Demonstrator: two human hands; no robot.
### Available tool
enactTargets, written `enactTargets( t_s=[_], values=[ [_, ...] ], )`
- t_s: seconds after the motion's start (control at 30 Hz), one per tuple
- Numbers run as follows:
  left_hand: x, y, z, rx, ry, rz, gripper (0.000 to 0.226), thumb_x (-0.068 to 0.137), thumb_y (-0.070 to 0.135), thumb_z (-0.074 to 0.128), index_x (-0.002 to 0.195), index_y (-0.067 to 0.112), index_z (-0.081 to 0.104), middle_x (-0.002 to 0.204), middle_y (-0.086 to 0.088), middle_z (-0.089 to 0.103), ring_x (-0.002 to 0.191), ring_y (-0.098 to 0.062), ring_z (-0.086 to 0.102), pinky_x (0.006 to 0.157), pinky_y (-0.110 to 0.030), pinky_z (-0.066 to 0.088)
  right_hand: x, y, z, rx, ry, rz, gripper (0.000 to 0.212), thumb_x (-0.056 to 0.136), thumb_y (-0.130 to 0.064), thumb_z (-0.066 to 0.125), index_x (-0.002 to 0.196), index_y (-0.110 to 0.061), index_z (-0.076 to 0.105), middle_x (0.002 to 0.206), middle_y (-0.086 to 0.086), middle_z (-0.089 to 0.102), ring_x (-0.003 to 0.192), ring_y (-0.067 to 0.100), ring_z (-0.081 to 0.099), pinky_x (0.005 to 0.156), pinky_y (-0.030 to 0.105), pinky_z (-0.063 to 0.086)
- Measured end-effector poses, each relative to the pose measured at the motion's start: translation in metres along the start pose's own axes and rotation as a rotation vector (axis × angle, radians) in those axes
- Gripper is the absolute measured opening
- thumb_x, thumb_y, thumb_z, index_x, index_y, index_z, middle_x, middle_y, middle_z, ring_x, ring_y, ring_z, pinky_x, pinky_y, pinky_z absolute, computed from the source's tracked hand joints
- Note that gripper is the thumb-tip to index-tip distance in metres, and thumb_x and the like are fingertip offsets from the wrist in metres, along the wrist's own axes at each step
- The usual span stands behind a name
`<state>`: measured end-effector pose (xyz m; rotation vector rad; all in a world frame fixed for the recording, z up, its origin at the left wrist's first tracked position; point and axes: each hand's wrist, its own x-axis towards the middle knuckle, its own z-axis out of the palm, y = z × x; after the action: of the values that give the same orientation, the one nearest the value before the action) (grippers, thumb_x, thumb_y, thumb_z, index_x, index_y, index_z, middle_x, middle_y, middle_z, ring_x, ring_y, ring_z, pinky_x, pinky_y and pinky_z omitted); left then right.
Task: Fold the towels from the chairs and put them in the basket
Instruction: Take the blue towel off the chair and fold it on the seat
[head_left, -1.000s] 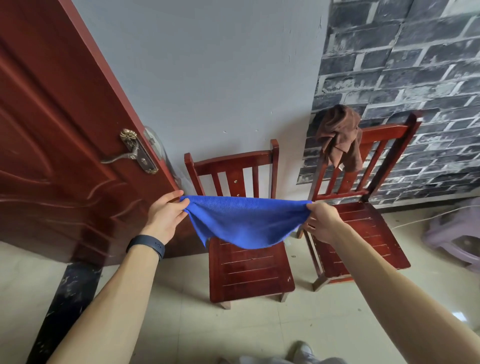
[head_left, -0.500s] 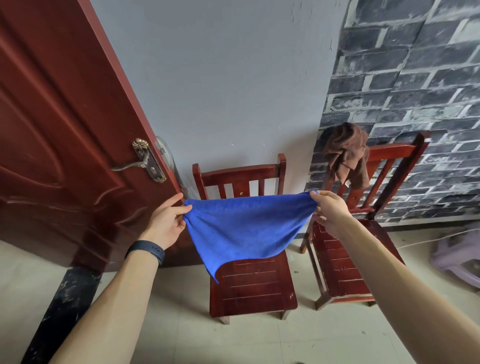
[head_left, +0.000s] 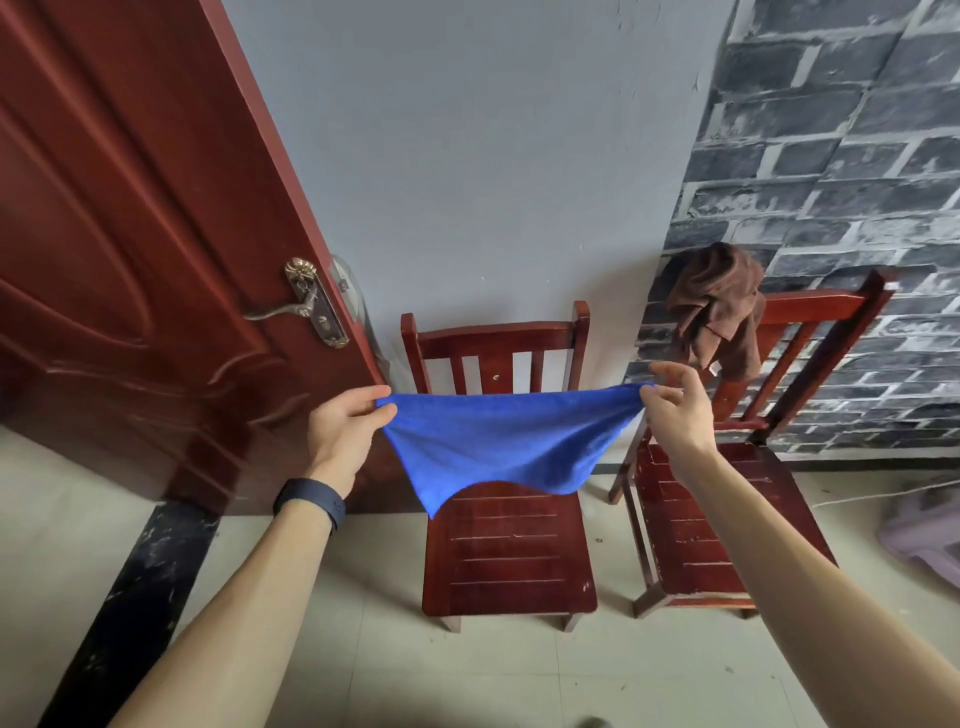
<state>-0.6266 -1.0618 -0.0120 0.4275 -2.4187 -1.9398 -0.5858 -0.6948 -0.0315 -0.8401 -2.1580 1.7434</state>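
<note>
Two hands, left hand (head_left: 345, 431) and right hand (head_left: 675, 410), pinch a blue towel's (head_left: 498, 441) top corners, stretched between them above a chair (head_left: 506, 540); lower edge hangs free.

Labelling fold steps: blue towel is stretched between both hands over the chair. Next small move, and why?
Probably bring the right hand across to the left hand so the two held corners meet, halving the blue towel. It hangs open in the air, pinched at both top corners, its lower edge sagging above the chair seat, so no fold looks made yet. The brown towel waits on the other chair.
</note>
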Motion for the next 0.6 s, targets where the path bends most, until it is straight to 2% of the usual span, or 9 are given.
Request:
enactTargets(
  t_s=[0.13,0.2,0.3,0.37,0.43,0.47,0.53,0.6],
  values=[
    [-0.022,-0.039,0.011,0.129,-0.043,-0.056,0.029,0.082,0.001,0.074,0.109,0.012,0.075,0.098,-0.001,0.075,0.087,-0.007,0.067,0.087,-0.023,0.052,-0.015,0.04,-0.007,-0.126,-0.088,0.023,0.025,0.093,-0.013,0.062,0.114,-0.022,0.07,0.096,0.005,0.071,0.065,0.018,0.063,0.057,0.027,0.05],
    [-0.034,-0.061,0.015,0.217,-0.102,-0.091,0.033,0.081,0.0,0.075,0.111,0.011,0.075,0.098,-0.004,0.075,0.081,-0.006,0.066,0.079,-0.015,0.051,-0.025,0.064,-0.012,-0.252,-0.149,0.023,0.029,0.089,-0.014,0.069,0.117,-0.021,0.069,0.099,0.002,0.071,0.077,0.018,0.067,0.065,0.024,0.049],
    [-0.055,-0.089,0.02,0.368,-0.134,-0.113,0.034,0.081,-0.003,0.073,0.114,0.006,0.073,0.095,-0.006,0.072,0.077,-0.008,0.064,0.068,-0.003,0.045,-0.039,0.103,-0.022,-0.465,-0.219,0.017,0.033,0.091,-0.007,0.066,0.122,-0.019,0.069,0.107,0.0,0.069,0.087,0.013,0.061,0.08,0.021,0.048],
    [-0.069,-0.109,0.019,0.57,-0.097,-0.066,0.026,0.082,0.004,0.075,0.107,0.01,0.077,0.09,-0.003,0.067,0.08,-0.017,0.064,0.063,-0.008,0.039,-0.044,0.129,-0.028,-0.558,-0.275,0.037,0.031,0.092,-0.01,0.062,0.119,-0.022,0.071,0.103,-0.004,0.07,0.091,0.014,0.064,0.09,0.029,0.052],
    [-0.077,-0.128,0.015,0.78,-0.081,-0.036,0.015,0.084,0.019,0.076,0.099,0.019,0.078,0.086,0.0,0.06,0.083,-0.023,0.063,0.067,-0.023,0.039,-0.046,0.152,-0.033,-0.651,-0.334,0.04,0.024,0.092,-0.017,0.062,0.111,-0.027,0.073,0.095,-0.003,0.073,0.089,0.019,0.07,0.087,0.034,0.054],
    [-0.079,-0.137,0.011,0.871,-0.083,-0.043,0.013,0.085,0.028,0.074,0.097,0.023,0.077,0.087,0.0,0.058,0.085,-0.025,0.063,0.067,-0.027,0.041,-0.046,0.159,-0.033,-0.695,-0.353,0.027,0.022,0.092,-0.019,0.063,0.109,-0.026,0.074,0.095,-0.001,0.073,0.09,0.021,0.069,0.084,0.032,0.051],
    [-0.078,-0.149,0.005,1.026,-0.103,-0.051,0.016,0.09,0.04,0.067,0.096,0.028,0.075,0.092,-0.001,0.058,0.088,-0.026,0.062,0.067,-0.033,0.047,-0.044,0.166,-0.028,-0.757,-0.351,-0.008,0.018,0.092,-0.02,0.065,0.107,-0.024,0.075,0.098,0.002,0.07,0.092,0.025,0.066,0.081,0.032,0.047],
    [-0.066,-0.159,0.003,1.148,-0.123,0.015,0.023,0.094,0.045,0.059,0.097,0.027,0.074,0.094,-0.002,0.059,0.09,-0.028,0.062,0.064,-0.034,0.048,-0.035,0.173,-0.017,-0.785,-0.349,-0.005,0.017,0.093,-0.024,0.066,0.106,-0.026,0.075,0.1,0.001,0.067,0.093,0.026,0.066,0.085,0.036,0.05]
  ],
)
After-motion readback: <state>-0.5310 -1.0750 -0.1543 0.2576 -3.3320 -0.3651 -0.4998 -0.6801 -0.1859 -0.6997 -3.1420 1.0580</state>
